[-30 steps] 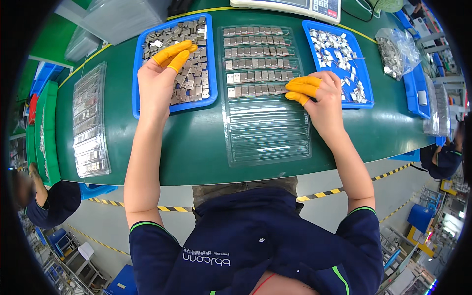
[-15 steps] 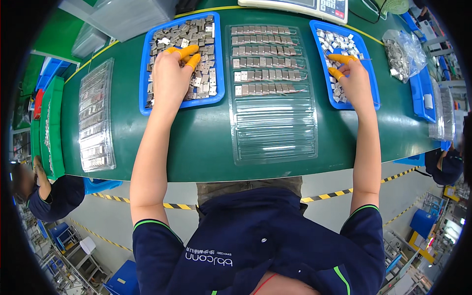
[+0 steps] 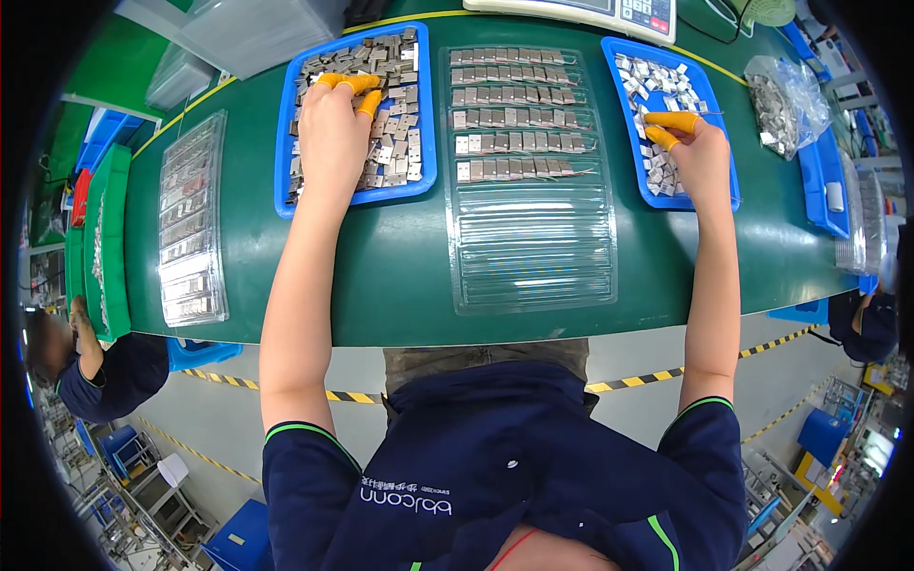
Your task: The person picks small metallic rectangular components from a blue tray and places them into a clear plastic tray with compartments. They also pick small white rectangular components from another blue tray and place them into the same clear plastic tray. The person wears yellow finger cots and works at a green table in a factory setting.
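Observation:
My left hand (image 3: 335, 133), in yellow finger cots, is over the left blue tray (image 3: 430, 124). Its thumb and forefinger are bent close together above a heap of metal USB connector shells (image 3: 390, 152); anything between them is hidden. My right hand (image 3: 700, 162), also in yellow cots, reaches into the right blue tray (image 3: 733, 181), which holds small white-and-silver connector pieces (image 3: 666, 86). Its thumb and forefinger are nearly together at the pieces, and I cannot make out what they grip. Between the trays lies a clear ribbed plastic tray (image 3: 533, 257), its far rows filled with metal connectors (image 3: 514, 143).
A second clear plastic tray (image 3: 190, 228) lies at the left, beside a green bin (image 3: 114, 238). A scale (image 3: 609, 14) stands at the back. At the right are a plastic bag of parts (image 3: 776, 114) and another blue tray (image 3: 824, 190). Co-workers sit at both sides.
My right hand has shifted slightly right and down, and its thumb and forefinger have drawn closer together. My left fingers have moved a little within the shells. The whole view has shifted slightly.

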{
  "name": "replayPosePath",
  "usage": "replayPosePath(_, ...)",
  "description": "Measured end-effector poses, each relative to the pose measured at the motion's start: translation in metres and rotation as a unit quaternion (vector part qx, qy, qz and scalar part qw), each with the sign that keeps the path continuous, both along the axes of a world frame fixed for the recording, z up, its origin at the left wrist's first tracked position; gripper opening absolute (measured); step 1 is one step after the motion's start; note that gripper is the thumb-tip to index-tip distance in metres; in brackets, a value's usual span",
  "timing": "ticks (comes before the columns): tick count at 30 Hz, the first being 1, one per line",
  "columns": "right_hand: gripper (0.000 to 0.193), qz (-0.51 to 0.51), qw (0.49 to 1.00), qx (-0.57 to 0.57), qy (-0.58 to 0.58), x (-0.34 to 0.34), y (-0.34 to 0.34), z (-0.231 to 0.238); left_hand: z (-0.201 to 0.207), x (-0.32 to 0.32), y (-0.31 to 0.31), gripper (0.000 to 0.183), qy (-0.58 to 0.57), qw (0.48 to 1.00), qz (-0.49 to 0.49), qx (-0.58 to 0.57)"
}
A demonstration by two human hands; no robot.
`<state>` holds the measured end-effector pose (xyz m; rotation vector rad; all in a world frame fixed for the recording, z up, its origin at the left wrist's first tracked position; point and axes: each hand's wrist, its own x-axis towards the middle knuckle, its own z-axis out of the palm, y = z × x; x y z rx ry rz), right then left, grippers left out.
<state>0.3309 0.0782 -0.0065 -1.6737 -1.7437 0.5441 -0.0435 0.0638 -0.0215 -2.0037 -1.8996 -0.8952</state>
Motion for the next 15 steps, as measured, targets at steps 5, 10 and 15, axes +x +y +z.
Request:
replayPosePath(5,0.017,0.0,0.995,0.047,0.09,0.0064,0.0032,-0.0003,0.0023,-0.0007,0.0019,0.013,0.013,0.997,0.048,-0.065)
replayPosePath(10,0.028,-0.049,0.965,0.047,0.252,0.0039,0.0042,0.0051,0.0036,-0.0006,-0.0014,0.012,-0.011,0.998,0.028,-0.063)
replayPosePath(15,0.033,-0.066,0.97,0.042,0.231,0.0038,0.0046,0.0049,0.0078,0.0026,-0.0068,0.012,0.068,0.995,0.055,-0.038)
